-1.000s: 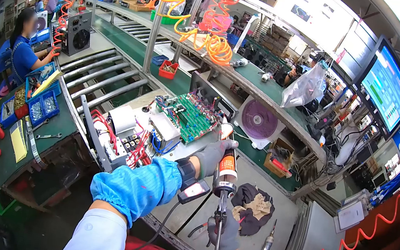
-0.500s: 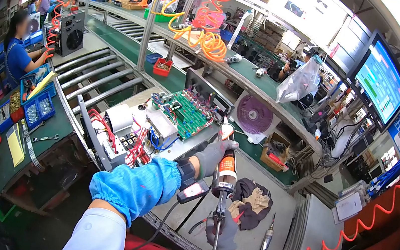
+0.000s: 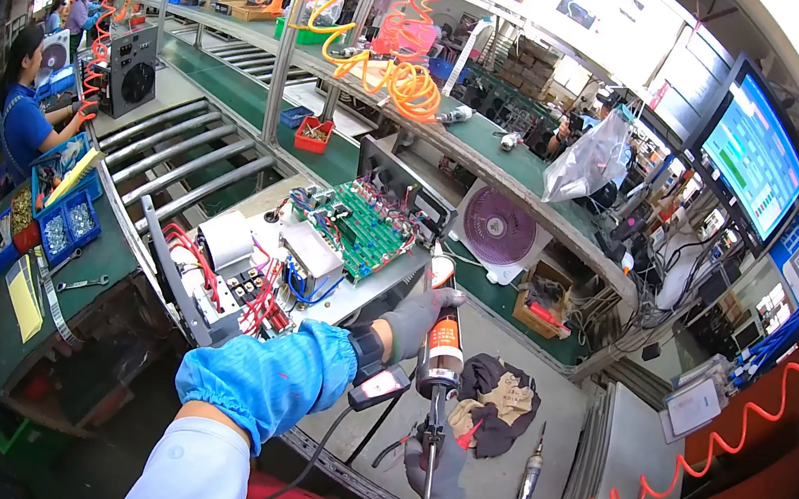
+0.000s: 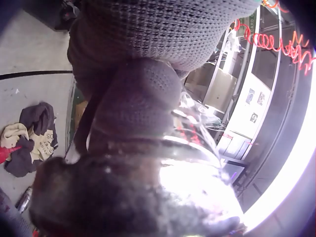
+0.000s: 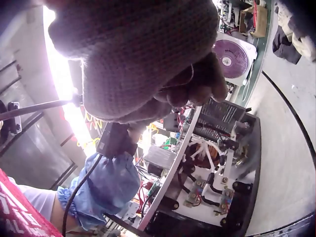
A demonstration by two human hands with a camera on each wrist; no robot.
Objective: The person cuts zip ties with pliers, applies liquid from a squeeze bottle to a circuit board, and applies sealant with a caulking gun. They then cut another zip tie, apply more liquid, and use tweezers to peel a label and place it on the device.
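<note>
In the head view we see nearest the gloved right hand [image 3: 434,468], at half past five, its fingers curled round the handle of the caulking gun [image 3: 444,348]. Beyond it, the gloved left hand [image 3: 418,325] grips the barrel, which points toward twelve. From the barrel, a dark-and-beige cloth [image 3: 506,400] lies at four on the grey surface [image 3: 488,494]. The green circuit board [image 3: 362,229] sits near ten; only the right wrist view shows us a wired compartment [image 5: 210,197] beneath. Farther off, a purple fan [image 3: 499,224] stands near one.
</note>
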